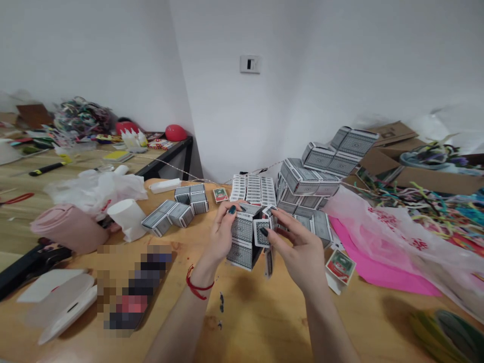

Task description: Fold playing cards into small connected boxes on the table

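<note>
At the left of my view, I see a pink roll [70, 229] just beside a white roll [126, 220], with a crumpled clear bag [93, 191] behind them. Farther back I make out white bottles [131, 140] near a red rounded object [176, 132]. To the right I have a bright pink sheet [381, 275] partly under translucent plastic [401, 227], and an open cardboard box [449, 180]. A switch plate [256, 64] sits on the wall [219, 101].

Showing smooth, printed paper on the card block [242, 234] between left hand [220, 234] and right hand [298, 247]; gleaming faintly as varnished wood on the tabletop [260, 322] below; looking crinkled, like thin plastic, on the white bag [91, 190] left of the left hand.
</note>
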### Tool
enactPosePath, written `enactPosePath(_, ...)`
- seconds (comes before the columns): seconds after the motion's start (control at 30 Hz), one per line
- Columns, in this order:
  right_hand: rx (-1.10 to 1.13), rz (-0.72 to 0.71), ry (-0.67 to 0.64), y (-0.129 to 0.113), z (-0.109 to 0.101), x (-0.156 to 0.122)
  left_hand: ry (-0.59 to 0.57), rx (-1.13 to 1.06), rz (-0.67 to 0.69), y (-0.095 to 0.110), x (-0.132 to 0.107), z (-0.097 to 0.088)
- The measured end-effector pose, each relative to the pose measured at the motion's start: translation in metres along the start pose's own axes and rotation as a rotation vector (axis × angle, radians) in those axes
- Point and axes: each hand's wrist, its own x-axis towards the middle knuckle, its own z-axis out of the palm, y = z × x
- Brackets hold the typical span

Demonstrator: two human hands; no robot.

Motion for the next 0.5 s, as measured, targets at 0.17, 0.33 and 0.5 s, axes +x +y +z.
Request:
enactPosePath(0.17, 0.007, 0.007, -0.011, -0.0015, 0.0043, -0.0019, 0.008, 0.045, 0.009, -0.0003, -0.0008, 0.0013)
enactPosePath(0.33, -0.002, 0.006, -0.017, -0.0021, 0.0054, -0.0026, 0.002, 0.054, 0.096, -0.0013, -0.0019, 0.0018)
enactPosePath(0.5, -0.067, -0.069, -0.054, -0.0014, -0.0002, -0.0009, -0.014, 0.097, 0.222, 0.0022, -0.0033, 0.0007)
